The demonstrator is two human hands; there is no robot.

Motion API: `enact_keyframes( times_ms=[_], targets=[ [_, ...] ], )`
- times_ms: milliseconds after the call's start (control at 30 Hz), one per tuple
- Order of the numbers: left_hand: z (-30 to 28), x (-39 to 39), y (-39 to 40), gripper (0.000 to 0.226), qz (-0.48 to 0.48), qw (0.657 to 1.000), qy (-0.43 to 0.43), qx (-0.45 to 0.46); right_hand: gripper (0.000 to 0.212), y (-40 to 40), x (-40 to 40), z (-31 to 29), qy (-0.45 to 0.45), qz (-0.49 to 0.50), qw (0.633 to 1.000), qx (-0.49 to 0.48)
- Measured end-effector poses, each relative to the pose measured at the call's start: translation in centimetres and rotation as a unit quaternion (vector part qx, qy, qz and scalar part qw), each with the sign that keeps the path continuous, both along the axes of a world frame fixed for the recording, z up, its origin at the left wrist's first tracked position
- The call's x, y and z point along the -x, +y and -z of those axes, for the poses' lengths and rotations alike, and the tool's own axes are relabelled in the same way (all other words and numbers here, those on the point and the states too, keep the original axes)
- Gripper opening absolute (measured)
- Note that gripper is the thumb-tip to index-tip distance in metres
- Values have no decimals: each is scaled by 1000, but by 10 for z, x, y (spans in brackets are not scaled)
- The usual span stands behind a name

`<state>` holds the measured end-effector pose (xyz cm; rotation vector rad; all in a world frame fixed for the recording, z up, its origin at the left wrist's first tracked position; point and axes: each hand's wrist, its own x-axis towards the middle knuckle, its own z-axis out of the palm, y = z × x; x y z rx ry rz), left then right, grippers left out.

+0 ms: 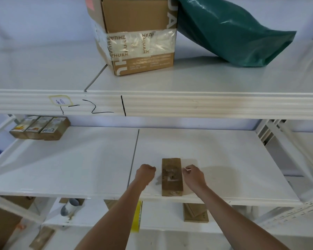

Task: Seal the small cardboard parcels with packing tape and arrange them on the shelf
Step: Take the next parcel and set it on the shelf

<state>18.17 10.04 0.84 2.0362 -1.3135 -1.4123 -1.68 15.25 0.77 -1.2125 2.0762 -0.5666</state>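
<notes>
Small oblong cardboard parcel (172,176) flat on smooth white shelf (224,159), left hand (145,173) fisted, empty — right hand (193,173) curled beside it, grip unclear.

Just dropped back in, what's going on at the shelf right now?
A person stands at the white shelf with one small parcel lying near its front edge, between both hands. The left hand is curled beside the parcel's left side, apparently holding nothing. The right hand pinches something small and pale by the parcel's right side; whether it is tape is unclear. Three more parcels sit in a row at the shelf's back left.
</notes>
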Motion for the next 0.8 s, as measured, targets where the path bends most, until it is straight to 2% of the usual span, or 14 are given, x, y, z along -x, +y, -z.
enact_keyframes(
  times_ms=[100,200,300,367,433,500,567,633,700,767,800],
  targets=[
    [-3,-27,16,28,-92,989,-106,51,22,1,10,1,-10,45,997,54],
    [2,-60,42,41,-179,977,-116,22,20,5,10,-2,-6,67,993,95],
    [24,-84,55,63,-200,971,-123,-33,20,6,-7,-7,-7,76,988,135],
    [33,-92,59,78,-176,973,-131,-71,20,8,-25,-10,-18,61,985,161],
    [36,-94,64,81,-134,980,-108,-98,20,8,-43,-14,-43,48,981,183],
    [35,-95,69,75,-111,983,-20,-142,19,8,-59,-18,-57,32,977,201],
    [44,-100,71,86,-118,968,74,-208,19,7,-72,-20,-57,2,978,199],
    [57,-105,72,78,-110,960,117,-229,20,6,-82,-20,-67,-35,982,175],
    [69,-109,74,64,-99,961,123,-229,20,7,-89,-18,-92,-59,983,147],
    [61,-107,79,53,-88,956,133,-246,20,8,-95,-14,-100,-80,985,117],
    [54,-105,82,40,-83,956,136,-248,19,9,-99,-13,-105,-97,985,99]
  ],
)
